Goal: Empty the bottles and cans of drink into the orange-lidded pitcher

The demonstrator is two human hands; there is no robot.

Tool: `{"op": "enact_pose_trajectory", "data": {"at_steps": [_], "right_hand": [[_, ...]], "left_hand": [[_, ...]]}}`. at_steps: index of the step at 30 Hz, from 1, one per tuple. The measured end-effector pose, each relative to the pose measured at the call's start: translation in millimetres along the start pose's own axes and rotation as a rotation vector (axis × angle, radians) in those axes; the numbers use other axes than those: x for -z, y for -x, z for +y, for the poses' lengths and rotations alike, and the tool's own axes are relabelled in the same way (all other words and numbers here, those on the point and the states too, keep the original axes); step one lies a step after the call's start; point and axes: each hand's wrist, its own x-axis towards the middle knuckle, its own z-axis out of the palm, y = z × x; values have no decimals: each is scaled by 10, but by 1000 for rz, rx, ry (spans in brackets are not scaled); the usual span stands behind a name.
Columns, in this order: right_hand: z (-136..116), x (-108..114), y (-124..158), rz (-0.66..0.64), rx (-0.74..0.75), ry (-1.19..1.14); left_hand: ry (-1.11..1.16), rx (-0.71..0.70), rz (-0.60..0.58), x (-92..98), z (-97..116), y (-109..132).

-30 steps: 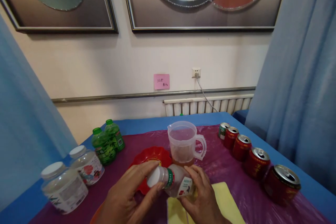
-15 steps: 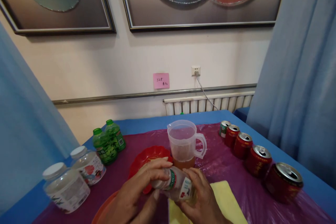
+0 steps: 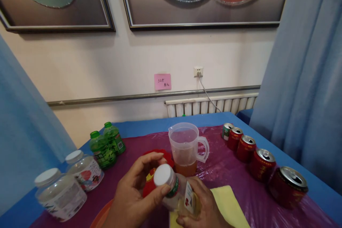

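Note:
A small clear bottle [image 3: 173,199] with a white cap [image 3: 163,175] and some pale yellow liquid in it lies tilted, its cap toward the left. My right hand [image 3: 207,206] is wrapped round its lower part. Beside the cap, my left hand [image 3: 136,192] has its fingers apart and curved, with the thumb at the cap's lower edge. Just behind the bottle stands a clear measuring jug [image 3: 184,151] with amber liquid at the bottom. A red plate [image 3: 153,181] is partly hidden behind my left hand, and a yellow cloth [image 3: 227,203] lies under my right.
On the left stand two white-capped jars [image 3: 62,196] and two green bottles [image 3: 103,151]. Several opened drink cans [image 3: 263,164] line the right side. An orange rim [image 3: 103,213] shows at the front left. Purple plastic [image 3: 213,164] covers the blue table [image 3: 149,126].
My left hand has loosened from the bottle's cap and spread its fingers. The bottle has turned so its white cap now shows toward me. The view has shifted slightly.

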Motion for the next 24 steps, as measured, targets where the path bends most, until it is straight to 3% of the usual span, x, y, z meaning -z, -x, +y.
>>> {"op": "enact_pose_trajectory", "data": {"at_steps": [3, 8, 11, 14, 17, 24], "right_hand": [[5, 5, 2, -55, -20, -38], [-114, 6, 3, -222, -68, -220], [-173, 48, -22, -242, -94, -244], [-182, 91, -51, -198, -91, -214], [-196, 103, -58, -184, -92, -238], [-282, 105, -25, -278, -133, -348]], "left_hand": [[124, 142, -40, 24, 69, 23], [425, 324, -281, 56, 181, 61], [412, 234, -325, 40, 90, 52], [291, 111, -215, 4, -36, 49], [230, 100, -124, -17, -89, 50], [409, 161, -284, 46, -74, 27]]}}
